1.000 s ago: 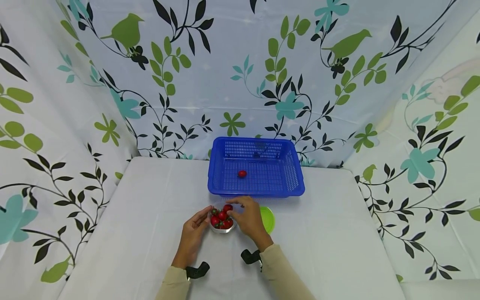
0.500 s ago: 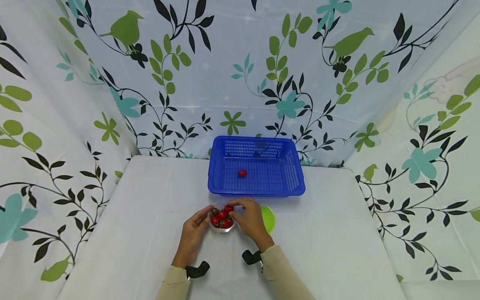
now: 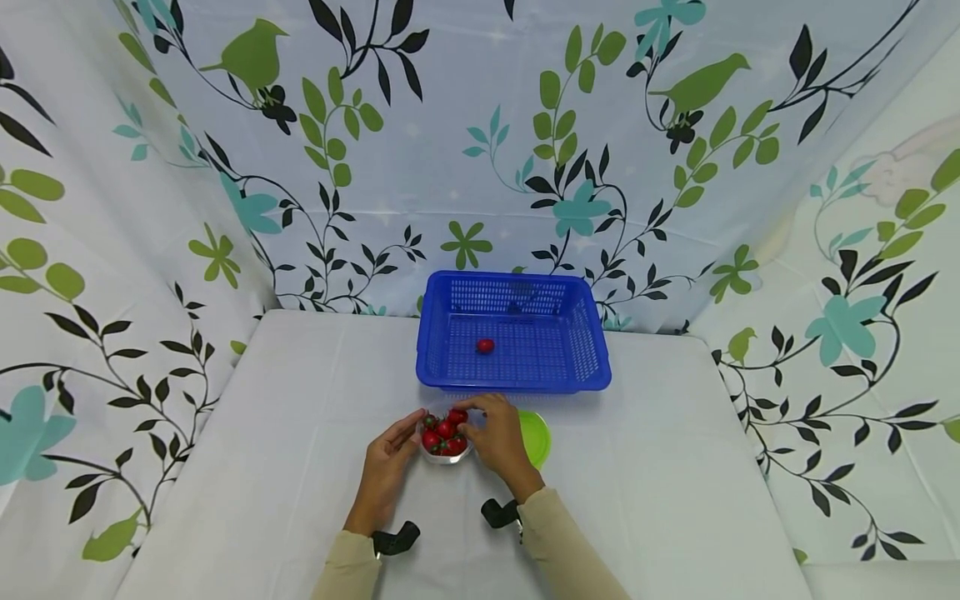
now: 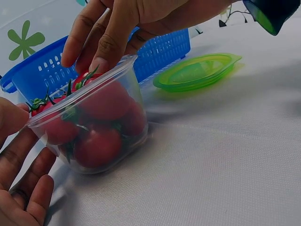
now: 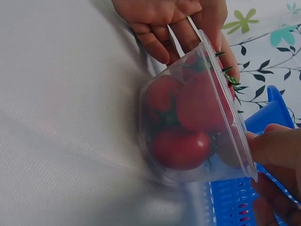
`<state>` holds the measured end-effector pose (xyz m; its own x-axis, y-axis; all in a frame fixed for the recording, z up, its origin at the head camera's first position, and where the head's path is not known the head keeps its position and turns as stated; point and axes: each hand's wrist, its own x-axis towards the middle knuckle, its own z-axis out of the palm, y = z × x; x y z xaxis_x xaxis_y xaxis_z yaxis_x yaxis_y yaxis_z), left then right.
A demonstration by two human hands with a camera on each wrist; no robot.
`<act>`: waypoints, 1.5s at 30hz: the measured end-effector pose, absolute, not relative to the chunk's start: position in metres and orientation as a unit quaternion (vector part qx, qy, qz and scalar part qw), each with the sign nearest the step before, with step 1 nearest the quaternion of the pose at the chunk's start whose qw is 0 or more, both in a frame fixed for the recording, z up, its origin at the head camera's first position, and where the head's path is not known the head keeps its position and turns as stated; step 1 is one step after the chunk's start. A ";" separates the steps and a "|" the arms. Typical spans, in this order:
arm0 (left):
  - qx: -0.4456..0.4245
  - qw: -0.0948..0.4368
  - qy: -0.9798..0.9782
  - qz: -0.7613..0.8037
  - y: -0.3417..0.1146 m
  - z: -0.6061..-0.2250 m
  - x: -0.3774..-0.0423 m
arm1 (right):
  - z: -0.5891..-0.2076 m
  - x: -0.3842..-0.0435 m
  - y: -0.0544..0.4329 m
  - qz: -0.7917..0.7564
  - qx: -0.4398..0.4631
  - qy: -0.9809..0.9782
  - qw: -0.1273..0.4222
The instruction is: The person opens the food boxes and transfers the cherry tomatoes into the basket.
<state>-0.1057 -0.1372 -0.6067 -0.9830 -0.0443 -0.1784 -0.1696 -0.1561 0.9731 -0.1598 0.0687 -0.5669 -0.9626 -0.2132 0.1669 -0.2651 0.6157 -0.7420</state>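
Observation:
A clear plastic container [image 4: 134, 77] filled with several red tomatoes [image 4: 98, 147] with green stems stands on the white cloth. My left hand [image 3: 386, 471] is at its left side, thumb by the rim and fingers loosely curled along the wall. From the right, my right hand [image 3: 501, 442] reaches over the rim; its thumb and fingers pinch a tomato [image 3: 456, 416] on top of the pile. In the right wrist view, the right thumb lies close beside the rim, and part of the grip is hidden behind it.
Behind the container sits a blue plastic basket [image 3: 513, 386] with one tomato [image 3: 485, 346] inside. A green lid [image 3: 536, 439] lies on the table [image 3: 660, 467] just right of my right hand. Patterned curtains [image 3: 450, 125] enclose the back and sides.
The tomato under my right fingers has shifted slightly to the right within the container. Both hands stay nearly in place.

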 end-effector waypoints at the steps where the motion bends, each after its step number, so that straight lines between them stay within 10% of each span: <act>1: -0.083 0.043 0.647 0.757 -0.137 -0.606 -0.106 | -0.567 -0.160 0.069 0.415 0.133 -0.899 0.032; 45: -0.099 0.052 0.646 0.756 -0.137 -0.606 -0.107 | -0.563 -0.152 0.058 0.315 0.144 -0.934 0.090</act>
